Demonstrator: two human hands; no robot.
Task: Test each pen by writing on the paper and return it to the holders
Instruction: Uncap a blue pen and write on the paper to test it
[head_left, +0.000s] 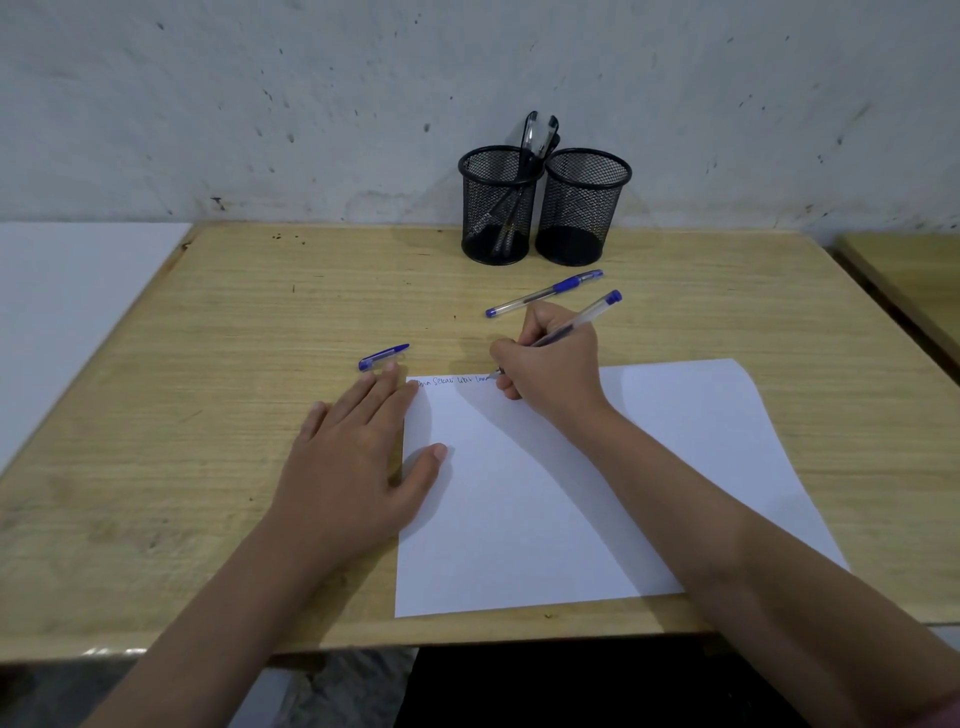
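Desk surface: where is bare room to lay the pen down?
Free: the desk left of the cap and left hand, and right of the paper. Crowded: between the holders and right hand, where a capped pen lies.

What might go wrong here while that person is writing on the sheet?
The loose pen cap lies just beyond the left hand and might get nudged away. The spare blue pen lies loose behind the right hand and may roll. The paper is pinned only at its left edge, so it could shift.
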